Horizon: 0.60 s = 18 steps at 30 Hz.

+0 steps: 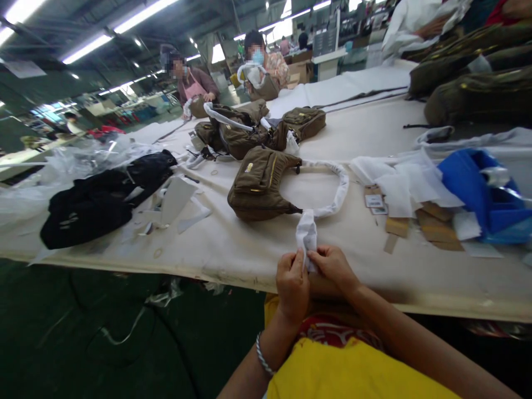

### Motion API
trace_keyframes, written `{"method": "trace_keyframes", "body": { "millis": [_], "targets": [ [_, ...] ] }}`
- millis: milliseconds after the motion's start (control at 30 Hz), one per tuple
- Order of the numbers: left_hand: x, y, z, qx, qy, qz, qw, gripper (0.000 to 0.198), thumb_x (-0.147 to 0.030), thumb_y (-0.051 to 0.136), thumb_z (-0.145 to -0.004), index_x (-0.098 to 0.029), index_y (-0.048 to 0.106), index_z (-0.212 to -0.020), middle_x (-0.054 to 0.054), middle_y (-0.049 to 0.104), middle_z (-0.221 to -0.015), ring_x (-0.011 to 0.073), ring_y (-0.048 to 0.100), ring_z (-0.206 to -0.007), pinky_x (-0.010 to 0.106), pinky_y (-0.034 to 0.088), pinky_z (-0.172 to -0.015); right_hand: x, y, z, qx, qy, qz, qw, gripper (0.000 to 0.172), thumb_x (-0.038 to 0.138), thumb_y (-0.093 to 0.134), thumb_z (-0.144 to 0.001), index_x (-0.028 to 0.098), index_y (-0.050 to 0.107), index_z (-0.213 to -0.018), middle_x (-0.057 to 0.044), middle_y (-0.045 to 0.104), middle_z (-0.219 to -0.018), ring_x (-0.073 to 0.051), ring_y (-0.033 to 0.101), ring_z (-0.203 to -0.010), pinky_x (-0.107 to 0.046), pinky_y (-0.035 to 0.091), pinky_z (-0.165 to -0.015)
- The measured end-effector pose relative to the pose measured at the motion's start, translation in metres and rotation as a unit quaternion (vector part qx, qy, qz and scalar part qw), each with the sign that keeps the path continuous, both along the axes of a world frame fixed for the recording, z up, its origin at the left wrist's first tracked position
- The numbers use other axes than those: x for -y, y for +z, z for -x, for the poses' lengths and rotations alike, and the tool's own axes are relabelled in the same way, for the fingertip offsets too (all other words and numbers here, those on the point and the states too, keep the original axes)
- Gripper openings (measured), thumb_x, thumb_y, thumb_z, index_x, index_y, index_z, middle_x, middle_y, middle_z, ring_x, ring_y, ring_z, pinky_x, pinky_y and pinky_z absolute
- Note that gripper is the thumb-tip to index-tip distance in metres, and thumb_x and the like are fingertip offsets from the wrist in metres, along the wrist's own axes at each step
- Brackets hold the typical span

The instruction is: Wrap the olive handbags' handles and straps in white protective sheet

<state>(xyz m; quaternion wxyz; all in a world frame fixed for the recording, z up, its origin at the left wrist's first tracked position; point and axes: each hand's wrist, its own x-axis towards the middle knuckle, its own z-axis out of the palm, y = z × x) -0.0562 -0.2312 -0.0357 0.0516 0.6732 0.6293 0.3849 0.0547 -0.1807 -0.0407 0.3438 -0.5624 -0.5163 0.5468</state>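
Close to the table's front edge, my left hand (293, 282) and my right hand (334, 267) pinch the loose end of a strip of white wrapping paper (306, 230). That strip runs up to the lower end of a bag strap (341, 185), which is wound in white wrapping and curves round to the right. The strap belongs to a brown handbag (260, 185) lying on its side just beyond my hands, with a yellow zip and a small gold label on its front. Neither hand touches the bag's body.
More brown bags (245, 127) are heaped behind, and others are stacked (477, 94) at far right. A black bag (103, 199) lies left beside paper scraps. Right are white sheets (399, 183), cardboard tags (438, 227) and a blue bag (484, 191). Co-workers (268, 66) handle bags across the table.
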Motion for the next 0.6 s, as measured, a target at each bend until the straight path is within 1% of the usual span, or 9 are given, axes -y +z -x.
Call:
{"method": "trace_keyframes", "body": {
  "millis": [200, 333, 467, 533, 600],
  "targets": [
    [0.001, 0.000, 0.002, -0.046, -0.044, 0.007, 0.998, 0.029, -0.011, 0.045, -0.082, -0.015, 0.056, -0.108, 0.008, 0.051, -0.087, 0.0176, 0.046, -0.084, 0.030, 0.044, -0.075, -0.001, -0.001, -0.003, -0.036, 0.003, 0.028, 0.999, 0.027, 0.039, 0.054, -0.063, 0.014, 0.049, -0.053, 0.006, 0.036, -0.042, -0.005, 0.030, -0.040, -0.019, 0.022, -0.038],
    [0.000, 0.003, 0.004, -0.063, -0.064, 0.017, 0.996, 0.031, -0.010, 0.044, -0.081, -0.016, 0.055, -0.110, 0.008, 0.051, -0.088, 0.0184, 0.046, -0.086, 0.031, 0.043, -0.078, 0.000, 0.002, -0.006, -0.070, 0.032, 0.051, 0.996, 0.033, 0.046, 0.053, -0.064, 0.013, 0.051, -0.057, 0.005, 0.039, -0.045, -0.006, 0.032, -0.041, -0.019, 0.024, -0.039],
    [0.000, 0.005, 0.006, -0.091, -0.094, 0.034, 0.991, 0.030, -0.012, 0.042, -0.082, -0.013, 0.055, -0.108, 0.010, 0.052, -0.090, 0.0202, 0.046, -0.087, 0.034, 0.043, -0.080, 0.001, 0.008, -0.006, -0.084, 0.055, 0.056, 0.993, 0.039, 0.051, 0.051, -0.067, 0.014, 0.052, -0.058, 0.004, 0.042, -0.046, -0.007, 0.037, -0.043, -0.020, 0.028, -0.041],
    [0.002, 0.007, 0.008, -0.101, -0.117, 0.041, 0.987, 0.030, -0.013, 0.041, -0.082, -0.011, 0.054, -0.108, 0.011, 0.052, -0.092, 0.0213, 0.045, -0.088, 0.036, 0.042, -0.082, 0.001, 0.011, -0.006, -0.080, 0.054, 0.063, 0.993, 0.037, 0.050, 0.055, -0.064, 0.014, 0.052, -0.057, 0.004, 0.043, -0.045, -0.007, 0.037, -0.042, -0.020, 0.028, -0.040],
    [0.005, 0.011, 0.011, -0.091, -0.141, 0.058, 0.984, 0.034, -0.012, 0.041, -0.080, -0.010, 0.052, -0.112, 0.012, 0.052, -0.094, 0.0222, 0.044, -0.091, 0.038, 0.041, -0.084, 0.001, 0.012, -0.006, -0.078, 0.046, 0.070, 0.993, 0.034, 0.046, 0.059, -0.061, 0.013, 0.052, -0.056, 0.004, 0.042, -0.045, -0.007, 0.036, -0.041, -0.020, 0.026, -0.039]
  ]
}}
